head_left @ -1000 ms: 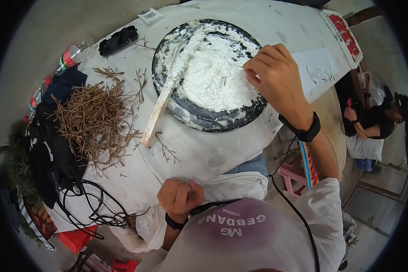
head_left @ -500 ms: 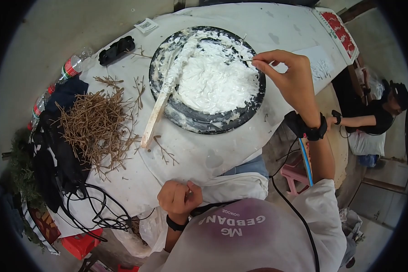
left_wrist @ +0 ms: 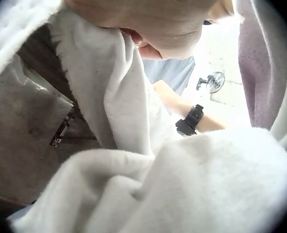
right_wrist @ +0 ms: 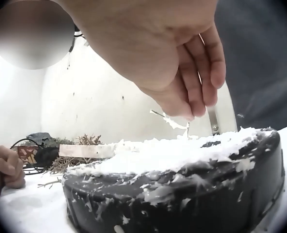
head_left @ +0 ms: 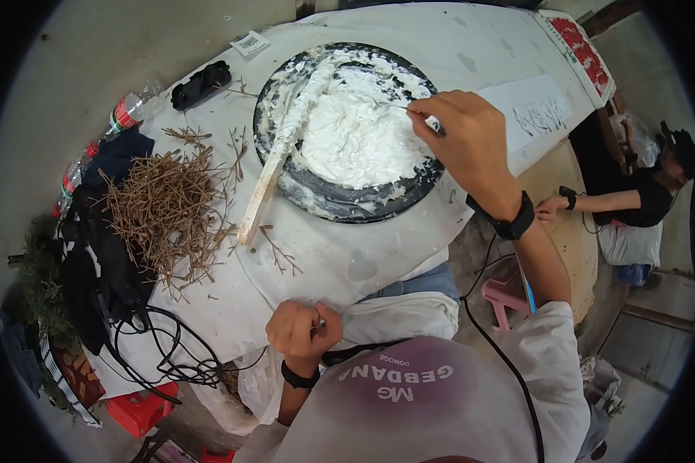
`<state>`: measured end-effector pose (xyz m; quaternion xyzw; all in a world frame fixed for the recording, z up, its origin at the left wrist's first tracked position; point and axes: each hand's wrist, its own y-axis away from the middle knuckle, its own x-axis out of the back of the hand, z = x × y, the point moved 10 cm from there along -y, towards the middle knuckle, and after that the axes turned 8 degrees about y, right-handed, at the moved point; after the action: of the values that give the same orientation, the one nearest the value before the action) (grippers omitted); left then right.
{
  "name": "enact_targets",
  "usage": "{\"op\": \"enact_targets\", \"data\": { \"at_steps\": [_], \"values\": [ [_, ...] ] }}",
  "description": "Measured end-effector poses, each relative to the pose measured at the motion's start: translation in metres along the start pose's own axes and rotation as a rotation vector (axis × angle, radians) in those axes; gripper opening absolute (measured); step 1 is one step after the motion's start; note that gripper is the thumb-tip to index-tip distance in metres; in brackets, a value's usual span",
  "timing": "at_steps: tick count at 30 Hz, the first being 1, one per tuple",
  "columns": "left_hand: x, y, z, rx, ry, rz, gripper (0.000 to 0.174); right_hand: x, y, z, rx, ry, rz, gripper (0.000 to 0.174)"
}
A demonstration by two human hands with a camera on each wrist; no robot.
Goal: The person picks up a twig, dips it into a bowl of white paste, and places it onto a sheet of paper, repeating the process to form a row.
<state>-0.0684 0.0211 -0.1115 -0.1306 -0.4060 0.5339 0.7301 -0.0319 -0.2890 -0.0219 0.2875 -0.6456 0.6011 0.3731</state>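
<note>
Main risk, I'd say: the twig (right_wrist: 175,122) slipping or snapping. It's thin, has white smears on it, and only the fingertips of the right hand (head_left: 467,143) have it. Too firm a pinch could break it; too loose could drop it into the white paste (head_left: 355,147). Dipping low might get paste on the fingers. The wooden stick (head_left: 262,197) lies across the round black base (head_left: 340,212) with its bare end sticking out past the rim, so a knock there could tip it and drag paste onto the worktop (head_left: 347,262).

Right fingers: thumb and index nearly closed, pinching the twig at one end; the other fingers are bent, close together. Twig is above the paste; can't tell whether its tip touches.

Left hand (head_left: 297,332): near the body, beside white cloth (head_left: 398,320), fingers curled in; can't tell if anything is inside. Pile of twigs (head_left: 162,208) is on the worktop, on the left side of the base, apart from both hands.
</note>
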Motion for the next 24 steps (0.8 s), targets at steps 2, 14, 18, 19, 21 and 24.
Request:
{"op": "enact_targets", "data": {
  "at_steps": [2, 14, 18, 19, 21, 24],
  "values": [
    [0.0, -0.001, 0.0, 0.004, -0.001, -0.002, 0.033, -0.007, 0.0, -0.012, 0.08, 0.035, 0.004, 0.016],
    [0.0, -0.001, -0.001, 0.014, 0.008, -0.004, 0.033, -0.023, -0.005, -0.027, 0.186, -0.018, -0.13, 0.013],
    [0.001, -0.001, -0.001, 0.019, 0.011, 0.004, 0.033, -0.004, -0.011, -0.012, 0.081, -0.01, -0.057, 0.013],
    [0.001, -0.002, 0.0, 0.016, 0.007, 0.0, 0.033, -0.001, -0.012, -0.011, 0.08, -0.009, -0.058, 0.013],
    [0.0, -0.002, 0.0, 0.013, 0.003, -0.003, 0.033, 0.006, -0.014, 0.003, -0.027, -0.055, -0.045, 0.012],
    [0.0, -0.001, 0.0, 0.004, 0.014, 0.001, 0.032, 0.008, -0.011, 0.02, -0.148, -0.147, -0.059, 0.011]
  ]
}}
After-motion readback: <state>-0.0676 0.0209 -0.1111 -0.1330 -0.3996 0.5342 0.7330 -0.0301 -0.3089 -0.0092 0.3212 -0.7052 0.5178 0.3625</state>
